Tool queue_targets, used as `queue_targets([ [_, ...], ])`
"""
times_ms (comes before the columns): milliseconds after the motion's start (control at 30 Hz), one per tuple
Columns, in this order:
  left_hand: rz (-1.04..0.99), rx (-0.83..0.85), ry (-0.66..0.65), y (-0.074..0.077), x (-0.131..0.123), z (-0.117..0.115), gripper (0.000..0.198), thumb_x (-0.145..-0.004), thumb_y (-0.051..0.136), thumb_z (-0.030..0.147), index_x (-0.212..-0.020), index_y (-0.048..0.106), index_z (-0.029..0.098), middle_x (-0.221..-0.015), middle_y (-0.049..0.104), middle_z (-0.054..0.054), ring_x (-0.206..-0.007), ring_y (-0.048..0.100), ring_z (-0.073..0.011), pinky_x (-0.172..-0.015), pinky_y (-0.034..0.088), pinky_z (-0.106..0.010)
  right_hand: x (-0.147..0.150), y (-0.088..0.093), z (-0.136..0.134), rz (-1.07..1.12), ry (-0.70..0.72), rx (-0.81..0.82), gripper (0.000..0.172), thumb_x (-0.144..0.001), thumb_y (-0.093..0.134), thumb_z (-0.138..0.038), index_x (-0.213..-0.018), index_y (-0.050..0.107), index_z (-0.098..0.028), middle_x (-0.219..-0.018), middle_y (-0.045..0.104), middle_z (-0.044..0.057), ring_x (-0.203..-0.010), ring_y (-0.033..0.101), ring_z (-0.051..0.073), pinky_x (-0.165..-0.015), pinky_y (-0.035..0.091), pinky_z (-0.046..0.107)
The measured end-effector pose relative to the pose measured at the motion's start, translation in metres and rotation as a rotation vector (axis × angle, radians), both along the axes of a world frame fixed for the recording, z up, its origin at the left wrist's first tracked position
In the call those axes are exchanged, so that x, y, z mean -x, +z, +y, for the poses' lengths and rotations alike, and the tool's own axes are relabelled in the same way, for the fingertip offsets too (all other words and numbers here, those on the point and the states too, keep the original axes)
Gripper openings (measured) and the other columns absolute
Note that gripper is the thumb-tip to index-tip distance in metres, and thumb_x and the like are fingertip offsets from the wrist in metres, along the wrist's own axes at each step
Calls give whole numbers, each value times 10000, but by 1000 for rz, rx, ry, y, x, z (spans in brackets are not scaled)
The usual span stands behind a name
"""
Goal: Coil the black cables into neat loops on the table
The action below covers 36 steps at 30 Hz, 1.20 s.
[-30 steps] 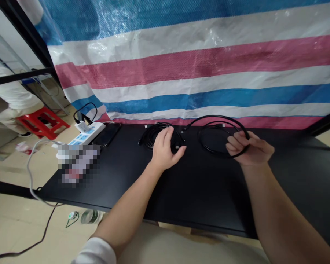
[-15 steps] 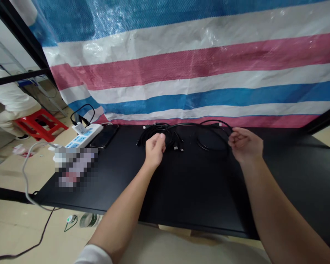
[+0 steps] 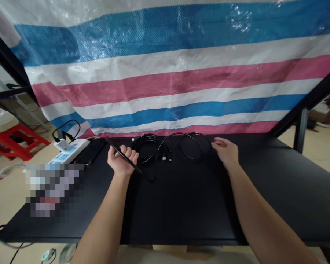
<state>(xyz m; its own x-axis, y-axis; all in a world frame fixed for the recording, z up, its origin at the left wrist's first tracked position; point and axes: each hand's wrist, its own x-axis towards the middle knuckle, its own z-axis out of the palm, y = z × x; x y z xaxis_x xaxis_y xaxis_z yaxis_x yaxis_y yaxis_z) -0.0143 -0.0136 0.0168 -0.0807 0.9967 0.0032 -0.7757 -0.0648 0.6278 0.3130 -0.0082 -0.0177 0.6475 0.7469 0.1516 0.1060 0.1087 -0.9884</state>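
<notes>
Head view, left hand (image 3: 121, 161) gripping black cable (image 3: 123, 157), (right hand (image 3: 226, 152) open)

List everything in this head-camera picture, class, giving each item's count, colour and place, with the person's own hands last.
Tarp: one, blue, white and pink stripes, behind the desk.
Desk: one, black, under the hands.
Cable coils: two, black, on the desk.
Power strip: one, white, at the desk's far left.
Phone: one, black, beside the strip.
Stool: one, red, on the floor at left.
Pixelated patch: one, unreadable, on the desk's left.
Left hand: gripping a thin black length, perhaps cable.
Right hand: open, right of the coils.
</notes>
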Motion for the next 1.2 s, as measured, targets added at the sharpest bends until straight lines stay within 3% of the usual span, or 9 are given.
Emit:
queue_targets([
  [133,-66,46,-25,-1,-1,0,511,-883,351,459,-453,293,188,-421,178,63,-353,203,-58,-380,273,-191,19,8,-8,75,464,-11,252,-451,759,-315,-663,676,-206,-651,669,24,-556,549,145,-459,382,263],
  [233,-69,68,-45,-2,-2,1,485,-881,366,421,-462,301,188,-430,182,63,-358,208,-59,-385,277,-193,25,14,-14,236,698,-84,185,-519,702,-369,-606,652,-214,-522,598,12,-495,518,151,-443,351,280],
  [333,-28,80,-77,-3,-3,2,456,-861,425,402,-474,312,188,-441,200,63,-365,222,-60,-396,288,-198,27,7,-9,250,639,-81,140,-555,646,-350,-568,608,-216,-443,508,-9,-446,470,147,-427,322,281],
  [467,31,76,-118,-4,-7,3,419,-839,469,363,-483,337,186,-446,215,63,-371,231,-60,-408,292,-202,29,-8,7,42,139,38,108,-547,613,-324,-563,575,-225,-491,537,-7,-472,472,148,-443,337,275],
  [533,43,67,-121,-4,-8,3,408,-832,477,351,-484,343,185,-446,218,63,-375,231,-61,-414,292,-205,30,-11,11,-47,4,108,120,-536,630,-319,-608,596,-229,-563,593,3,-536,519,163,-469,372,272],
  [667,62,56,-118,-3,-9,2,392,-825,488,341,-491,356,185,-450,234,59,-387,252,-66,-431,305,-211,37,-6,8,-30,175,268,119,-557,642,-322,-610,598,-224,-574,609,10,-473,480,130,-411,334,248],
  [767,64,41,-105,-2,-8,2,379,-817,494,327,-490,369,182,-450,242,56,-392,262,-67,-436,303,-211,41,3,3,65,320,281,118,-542,665,-291,-568,588,-204,-546,593,6,-407,405,84,-358,243,215],
  [1000,61,26,-102,0,-4,1,375,-818,466,335,-483,398,181,-439,259,50,-388,276,-73,-447,322,-224,43,39,-22,259,503,-99,328,-476,799,-349,-732,651,-208,-593,594,-23,-406,393,53,-351,257,192],
  [1200,35,-8,-101,-1,-1,0,383,-826,481,362,-498,402,180,-449,268,54,-392,289,-72,-448,333,-223,39,65,-47,143,652,-158,313,-578,765,-406,-794,678,-197,-584,579,-10,-413,447,88,-358,299,223],
])
